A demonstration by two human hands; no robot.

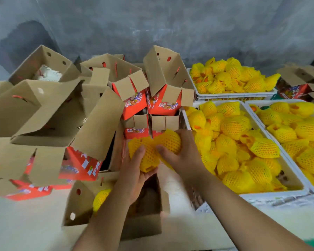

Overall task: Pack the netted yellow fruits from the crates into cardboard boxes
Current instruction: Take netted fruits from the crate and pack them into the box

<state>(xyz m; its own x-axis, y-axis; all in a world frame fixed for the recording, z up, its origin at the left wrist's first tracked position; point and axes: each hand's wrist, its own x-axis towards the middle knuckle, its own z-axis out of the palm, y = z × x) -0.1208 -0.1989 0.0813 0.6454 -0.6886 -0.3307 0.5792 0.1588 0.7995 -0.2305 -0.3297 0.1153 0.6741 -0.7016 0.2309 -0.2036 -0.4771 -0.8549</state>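
Observation:
My left hand [134, 171] cups one netted yellow fruit [149, 156] from below. Right beside it, my right hand [181, 151] grips a second netted fruit [170, 142] from the side. Both fruits hover above an open cardboard box [80, 205] in front of me. One netted fruit [101, 198] lies inside that box at its left. To the right stand three white crates: a near one [270, 193], a far one [234, 96] and a right one [250, 105], all heaped with netted yellow fruits [243, 142].
Several open red-and-brown cardboard boxes [62, 115] are piled at the left and centre, flaps up. More boxes [297, 87] sit at the far right. A grey wall [152, 24] closes the back. The boxes rest on a pale surface [25, 223].

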